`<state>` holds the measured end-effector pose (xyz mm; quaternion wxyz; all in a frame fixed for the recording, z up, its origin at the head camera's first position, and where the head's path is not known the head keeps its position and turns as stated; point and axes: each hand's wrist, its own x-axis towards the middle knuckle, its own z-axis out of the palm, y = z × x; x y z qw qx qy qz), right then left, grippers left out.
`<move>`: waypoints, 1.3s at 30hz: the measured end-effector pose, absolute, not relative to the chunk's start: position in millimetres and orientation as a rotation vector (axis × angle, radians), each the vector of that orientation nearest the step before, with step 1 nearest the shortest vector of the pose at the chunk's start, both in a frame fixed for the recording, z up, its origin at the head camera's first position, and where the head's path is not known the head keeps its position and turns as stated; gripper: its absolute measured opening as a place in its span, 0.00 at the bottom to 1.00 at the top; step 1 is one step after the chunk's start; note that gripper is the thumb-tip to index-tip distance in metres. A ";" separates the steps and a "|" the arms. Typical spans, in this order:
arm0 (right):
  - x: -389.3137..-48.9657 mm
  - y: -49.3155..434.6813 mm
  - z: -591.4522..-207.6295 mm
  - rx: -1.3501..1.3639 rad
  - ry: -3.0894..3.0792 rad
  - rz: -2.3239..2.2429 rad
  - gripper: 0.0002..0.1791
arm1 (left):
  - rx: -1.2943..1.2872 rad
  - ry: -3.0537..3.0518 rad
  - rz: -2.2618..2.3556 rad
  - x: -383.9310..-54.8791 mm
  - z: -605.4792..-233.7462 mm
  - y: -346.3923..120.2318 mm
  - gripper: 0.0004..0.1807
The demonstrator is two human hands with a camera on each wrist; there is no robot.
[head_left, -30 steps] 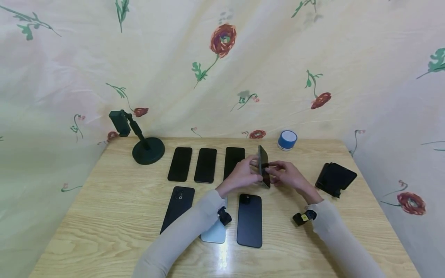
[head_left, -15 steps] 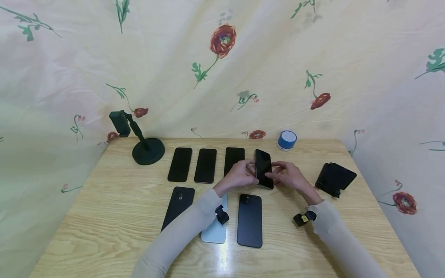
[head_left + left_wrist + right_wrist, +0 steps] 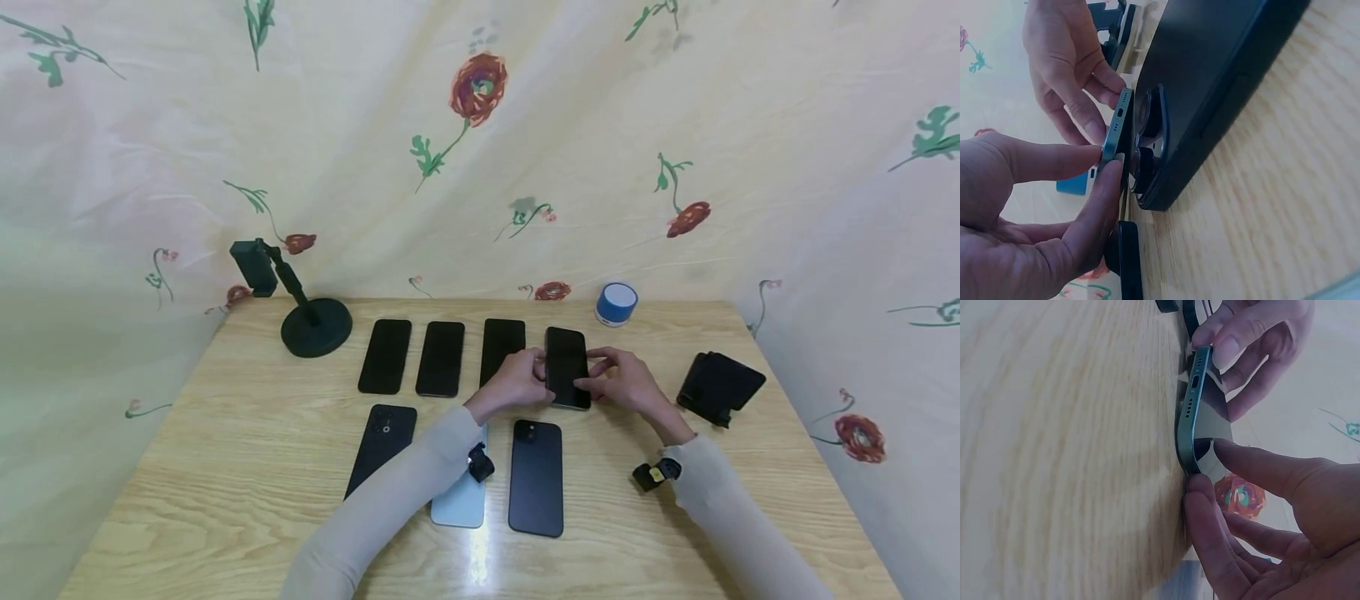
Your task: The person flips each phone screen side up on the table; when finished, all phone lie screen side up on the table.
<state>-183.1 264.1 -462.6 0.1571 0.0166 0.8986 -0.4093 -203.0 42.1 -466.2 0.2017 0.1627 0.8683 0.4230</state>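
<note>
A phone (image 3: 567,368) lies face up, black screen showing, at the right end of a back row of phones. My left hand (image 3: 516,382) pinches its left edge between thumb and fingers. On the opposite edge, my right hand (image 3: 624,382) grips it with the thumb over the screen and fingertips at the side. The right wrist view shows its greenish bottom edge (image 3: 1190,406), with a port and speaker holes, low over the wood. A dark blue phone (image 3: 536,479) lies back up in front; its camera lenses (image 3: 1142,169) loom close in the left wrist view.
Three black-screened phones (image 3: 385,357) line the back, left of the held one. Nearer are a dark phone (image 3: 381,442) and a light blue phone (image 3: 459,503), partly under my left sleeve. Around stand a black stand (image 3: 317,327), a blue speaker-like cylinder (image 3: 617,304) and a folded black holder (image 3: 722,387).
The phone was tipped up on its edge between both hands. It has turned screen up and come down flat toward the table, with both hands staying on its sides.
</note>
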 end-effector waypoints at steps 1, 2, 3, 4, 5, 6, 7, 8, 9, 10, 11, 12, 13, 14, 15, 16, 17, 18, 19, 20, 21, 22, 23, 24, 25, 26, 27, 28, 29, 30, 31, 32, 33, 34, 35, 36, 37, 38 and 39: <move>-183.4 264.4 -463.1 0.044 2.577 -1.164 0.39 | 0.464 2.440 1.155 -203.1 -466.3 42.7 0.40; -183.8 264.6 -463.6 0.045 2.583 -1.159 0.39 | 0.476 2.453 1.132 -203.3 -466.3 43.4 0.40; -184.1 264.9 -464.0 0.040 2.590 -1.151 0.39 | 0.489 2.465 1.110 -203.4 -466.3 44.3 0.39; -184.5 265.1 -464.7 0.044 2.596 -1.146 0.38 | 0.497 2.475 1.093 -203.5 -466.1 45.0 0.39; -184.7 265.3 -465.0 0.040 2.601 -1.140 0.38 | 0.506 2.485 1.074 -203.5 -465.9 45.7 0.38; -184.9 265.5 -465.5 0.041 2.603 -1.137 0.38 | 0.515 2.494 1.056 -203.6 -465.4 46.3 0.38; -185.1 265.7 -465.9 0.040 2.605 -1.135 0.38 | 0.515 2.497 1.045 -203.6 -465.0 46.9 0.37; -185.2 265.7 -466.2 0.043 2.606 -1.136 0.38 | 0.513 2.497 1.041 -203.7 -464.6 47.3 0.37; -185.3 265.8 -466.3 0.045 2.606 -1.138 0.38 | 0.512 2.497 1.037 -203.8 -464.1 47.6 0.37; -185.2 265.9 -466.5 0.048 2.605 -1.141 0.38 | 0.508 2.496 1.032 -203.8 -463.7 47.8 0.37; -185.0 265.9 -466.4 0.048 2.605 -1.143 0.38 | 0.504 2.494 1.028 -204.0 -463.3 48.0 0.38; -184.7 266.1 -466.3 0.049 2.607 -1.146 0.38 | 0.502 2.494 1.024 -204.5 -463.3 48.4 0.38; -184.5 266.3 -466.2 0.048 2.611 -1.145 0.38 | 0.499 2.491 1.022 -204.9 -463.1 48.9 0.38; -184.2 266.5 -466.1 0.049 2.614 -1.146 0.38 | 0.502 2.493 1.014 -205.5 -462.9 49.3 0.39; -184.0 266.8 -466.0 0.049 2.617 -1.146 0.38 | 0.500 2.490 1.012 -206.3 -463.0 50.0 0.39; -183.8 267.0 -466.1 0.048 2.620 -1.147 0.38 | 0.497 2.487 1.008 -207.1 -463.0 50.7 0.40; -183.6 267.1 -466.1 0.050 2.620 -1.150 0.38 | 0.492 2.484 1.002 -207.7 -462.9 51.3 0.40; -183.5 267.2 -466.2 0.052 2.619 -1.152 0.38 | 0.488 2.479 0.999 -208.3 -462.8 52.0 0.40; -183.5 267.4 -466.7 0.056 2.617 -1.156 0.38 | 0.485 2.474 0.999 -208.3 -462.4 52.1 0.40; -183.5 267.5 -467.1 0.059 2.613 -1.164 0.38 | 0.483 2.470 0.999 -208.4 -462.4 52.0 0.40; -183.4 267.6 -467.6 0.060 2.609 -1.169 0.38 | 0.479 2.464 1.004 -208.6 -462.6 52.0 0.40; -183.5 267.7 -468.1 0.063 2.603 -1.178 0.38 | 0.481 2.462 1.009 -208.6 -462.6 51.5 0.40; -183.5 267.8 -468.6 0.064 2.598 -1.184 0.38 | 0.483 2.457 1.015 -208.5 -462.8 50.8 0.40; -183.4 268.1 -469.0 0.062 2.596 -1.190 0.39 | 0.480 2.449 1.029 -208.4 -463.2 50.2 0.40; -183.1 268.5 -469.4 0.059 2.594 -1.196 0.39 | 0.481 2.446 1.039 -208.1 -463.5 49.4 0.40; -182.8 268.9 -469.7 0.055 2.591 -1.201 0.39 | 0.480 2.443 1.048 -208.0 -463.8 48.7 0.41; -182.2 269.4 -469.6 0.050 2.585 -1.208 0.39 | 0.477 2.441 1.055 -207.7 -464.0 48.0 0.42; -181.5 269.9 -469.6 0.048 2.580 -1.216 0.40 | 0.474 2.444 1.059 -207.2 -463.9 47.3 0.43; -180.6 270.5 -469.4 0.044 2.574 -1.222 0.40 | 0.470 2.448 1.058 -206.7 -464.0 46.7 0.43; -179.6 271.1 -469.1 0.041 2.567 -1.231 0.40 | 0.467 2.454 1.061 -206.1 -463.8 46.2 0.44; -178.7 271.6 -468.6 0.036 2.560 -1.237 0.40 | 0.472 2.460 1.059 -205.5 -463.6 45.2 0.44; -177.7 272.0 -467.9 0.034 2.553 -1.245 0.41 | 0.476 2.461 1.062 -204.8 -463.2 44.3 0.45; -176.6 272.2 -467.1 0.030 2.546 -1.253 0.41 | 0.480 2.456 1.067 -204.1 -462.9 43.2 0.45; -175.7 272.4 -466.5 0.030 2.543 -1.258 0.41 | 0.483 2.447 1.076 -203.4 -462.6 42.2 0.45; -174.5 272.6 -465.7 0.019 2.538 -1.263 0.42 | 0.486 2.433 1.086 -202.6 -462.3 41.0 0.45; -173.4 272.4 -464.9 0.014 2.535 -1.274 0.42 | 0.487 2.422 1.096 -201.8 -462.1 39.7 0.46; -172.2 272.5 -464.2 0.002 2.532 -1.282 0.42 | 0.489 2.409 1.110 -200.8 -462.0 38.2 0.46; -171.1 272.2 -463.5 -0.007 2.531 -1.294 0.42 | 0.495 2.401 1.118 -200.0 -461.8 36.7 0.46; -170.0 272.1 -462.9 -0.023 2.532 -1.304 0.43 | 0.499 2.398 1.120 -199.3 -462.2 35.1 0.47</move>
